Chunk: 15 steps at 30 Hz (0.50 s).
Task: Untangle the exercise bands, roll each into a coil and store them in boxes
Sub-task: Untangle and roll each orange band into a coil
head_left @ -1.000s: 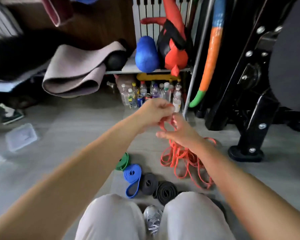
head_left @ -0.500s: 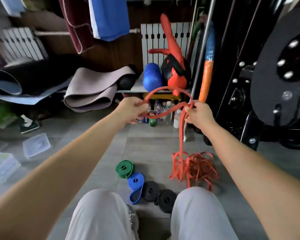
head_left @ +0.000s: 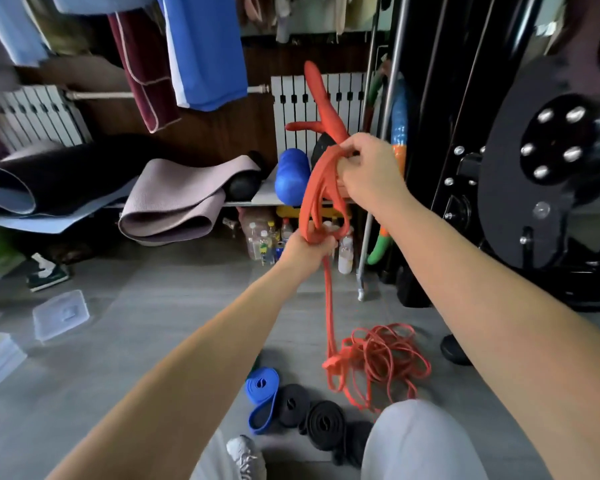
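**Head view: orange bands held up between two hands**

Head view is the only one given. A bundle of orange bands (head_left: 321, 188) is held up in front of the person, with several strands gathered together. The top of the bundle is enclosed by the right hand (head_left: 371, 171), its grip curled round the strands. Lower down, the same strands are clenched in the left hand (head_left: 309, 252). Its grip is closed round what may be a knot, though the crossing is hidden by the fingers. From the left hand a few strands are hung down to an orange tangle (head_left: 378, 362), which is spread on the floor (head_left: 153, 323) just beside the right knee. A blue coil (head_left: 262, 384) and black coils (head_left: 326, 422) are laid near it, already rolled. Clear boxes (head_left: 61, 315) are seen well apart, at the left.

The bands are judged to be light, soft and stretchy. Their rubbery face is likely to cling to itself, so a snarl can be expected to tighten under hard pulls. Hold is best taken close on either side of a crossing, with one loop fed through slack. For rolling, a flat end would be pinched and wound firmly.
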Motion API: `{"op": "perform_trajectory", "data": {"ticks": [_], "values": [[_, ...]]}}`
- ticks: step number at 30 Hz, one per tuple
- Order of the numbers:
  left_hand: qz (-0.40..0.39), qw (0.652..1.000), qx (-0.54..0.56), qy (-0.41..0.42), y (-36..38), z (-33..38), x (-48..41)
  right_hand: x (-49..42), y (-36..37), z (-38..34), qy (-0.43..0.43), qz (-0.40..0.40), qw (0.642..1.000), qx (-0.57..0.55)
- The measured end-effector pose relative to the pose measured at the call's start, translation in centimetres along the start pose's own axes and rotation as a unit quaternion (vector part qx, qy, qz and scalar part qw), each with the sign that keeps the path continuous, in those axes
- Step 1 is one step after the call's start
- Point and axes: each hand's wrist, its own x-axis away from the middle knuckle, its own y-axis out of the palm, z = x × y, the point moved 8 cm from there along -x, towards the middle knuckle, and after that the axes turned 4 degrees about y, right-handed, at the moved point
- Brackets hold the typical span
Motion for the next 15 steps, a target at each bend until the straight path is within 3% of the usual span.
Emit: {"op": "perform_trajectory", "data": {"ticks": [5,9,12,15], "values": [[0.018,0.994,0.095,-0.055,-2.5,0.0,0.2,0.5,-1.5,1.5,0.024,0.005,0.999,-0.025],[0.067,0.986,0.15,-0.015,-5.4,4.1,-0.4,1.2,-0.7,1.6,0.035,-0.035,0.993,-0.103],[0.036,0.996,0.082,-0.006,-6.5,6.1,0.0,3.5,2.1,3.9,0.085,-0.117,0.981,-0.129],[-0.011,0.999,-0.041,-0.027,-6.3,5.6,1.5,5.7,3.8,5.6,0.117,-0.137,0.966,-0.187]]}}
